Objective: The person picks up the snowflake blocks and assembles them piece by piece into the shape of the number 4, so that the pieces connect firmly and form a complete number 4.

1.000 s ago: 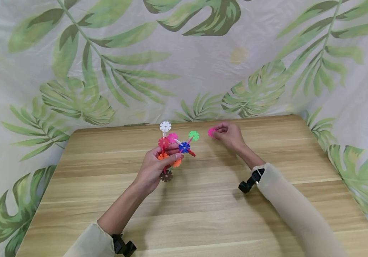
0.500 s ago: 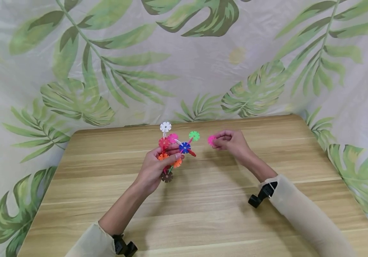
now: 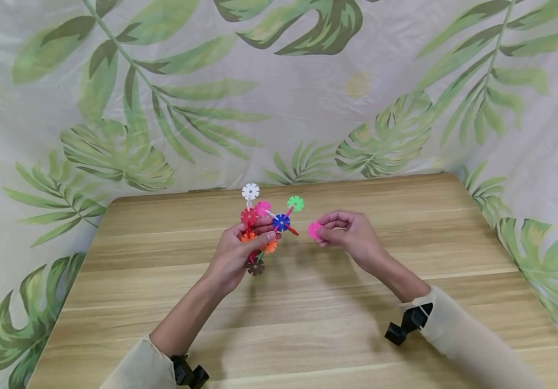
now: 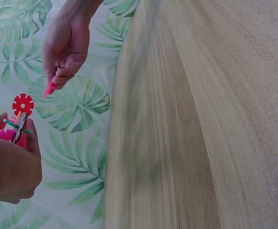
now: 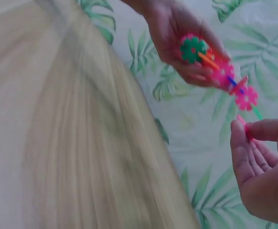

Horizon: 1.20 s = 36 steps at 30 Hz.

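Note:
My left hand [image 3: 232, 259] grips a cluster of notched plastic snowflake discs above the table. Among its pieces are a white disc [image 3: 250, 191], a red disc [image 3: 248, 216], a blue disc [image 3: 281, 222], a light green disc [image 3: 296, 203] and a brown disc [image 3: 256, 267]. Part of the cluster is hidden behind the thumb and palm. To the right, my right hand [image 3: 352, 235] pinches a single pink snowflake disc [image 3: 314, 230] between thumb and fingers. A small gap separates it from the red piece [image 3: 292, 230] that sticks out of the cluster. The right wrist view shows this pink disc [image 5: 244, 125] edge-on.
Below both hands lies the wood-grain table [image 3: 298, 335]. A leaf-patterned cloth [image 3: 303, 108] hangs behind its far edge and along the sides. Each wrist carries a small black camera, as at the right wrist camera [image 3: 407, 325].
My right hand has come toward the person and slightly left with the pink disc, ending closer to the cluster's right side. The left hand has stayed nearly still.

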Motion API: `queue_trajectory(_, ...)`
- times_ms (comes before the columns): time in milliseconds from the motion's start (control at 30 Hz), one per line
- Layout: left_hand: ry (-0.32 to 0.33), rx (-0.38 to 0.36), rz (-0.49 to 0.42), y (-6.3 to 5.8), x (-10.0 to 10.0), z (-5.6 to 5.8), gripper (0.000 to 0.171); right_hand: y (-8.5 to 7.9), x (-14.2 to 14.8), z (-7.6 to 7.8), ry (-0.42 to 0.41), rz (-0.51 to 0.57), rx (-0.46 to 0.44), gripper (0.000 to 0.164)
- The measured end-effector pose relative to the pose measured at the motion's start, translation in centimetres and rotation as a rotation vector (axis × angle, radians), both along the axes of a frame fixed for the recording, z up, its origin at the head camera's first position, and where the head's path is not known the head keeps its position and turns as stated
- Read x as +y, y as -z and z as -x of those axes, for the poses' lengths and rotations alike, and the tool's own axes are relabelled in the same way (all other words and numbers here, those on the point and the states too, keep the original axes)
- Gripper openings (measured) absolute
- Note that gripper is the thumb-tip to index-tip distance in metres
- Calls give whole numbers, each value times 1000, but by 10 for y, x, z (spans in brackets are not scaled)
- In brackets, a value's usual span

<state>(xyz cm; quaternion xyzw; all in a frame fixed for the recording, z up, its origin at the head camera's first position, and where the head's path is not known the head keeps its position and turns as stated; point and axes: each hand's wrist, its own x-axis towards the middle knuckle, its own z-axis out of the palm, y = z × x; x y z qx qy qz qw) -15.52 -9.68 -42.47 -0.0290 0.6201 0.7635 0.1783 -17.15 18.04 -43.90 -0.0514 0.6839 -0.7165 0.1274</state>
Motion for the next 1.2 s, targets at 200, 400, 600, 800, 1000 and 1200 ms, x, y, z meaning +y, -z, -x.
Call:
queue_trajectory(200,-13,22,-39,-1,2,1,39,-5,-9,-15,-1,71,12,30)
queue_trajectory(400,-11,22,-38,-1,2,1,40,-11,-15,-22,8,77,12,29)
queue_trajectory(600,-17,20,-45,-1,3,1,39,-12,-19,-24,0,76,6,28)
queue_trajectory(800,-14,12,-12,0,4,0,39,-10,-20,-24,-13,44,28,26)
queue_trajectory(1000,0,13,24,1,5,1,40,-10,-22,-24,-16,31,52,24)
queue_trajectory(1200,4,40,-13,3,6,1,37,-10,-24,-25,8,28,53,21)
